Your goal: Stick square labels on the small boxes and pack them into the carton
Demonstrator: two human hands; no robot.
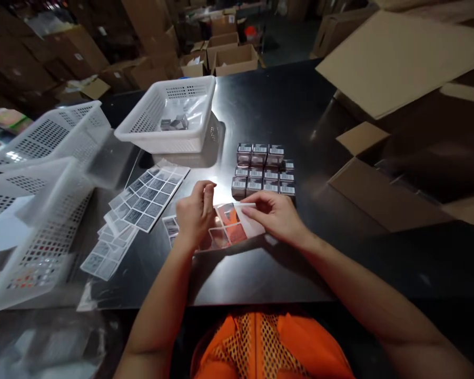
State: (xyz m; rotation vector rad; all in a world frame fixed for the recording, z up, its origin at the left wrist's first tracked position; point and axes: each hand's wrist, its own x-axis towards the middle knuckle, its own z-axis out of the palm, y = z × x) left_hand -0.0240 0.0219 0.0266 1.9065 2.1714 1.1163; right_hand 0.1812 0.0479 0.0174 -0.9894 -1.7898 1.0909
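My right hand [276, 215] pinches the right end of a sticker sheet [237, 231], part clear film and part white, which reflects orange. Over the sheet's left part is my left hand [197, 213], its fingers curled and the thumb and forefinger pressed together at the top. Whether anything sits between those fingertips is too small to make out. Just beyond the hands stand several small dark boxes [260, 179] in rows, each with a white barcode label. Left of my left hand lie printed label sheets [152, 195], overlapping on the dark metal table [300, 279].
A white perforated basket [169, 134] with a plastic bag and a few small boxes stands at the back left. More white baskets [51, 131] are at the far left. An open cardboard carton [391, 195] takes up the right side. Stacked cartons [75, 52] fill the background.
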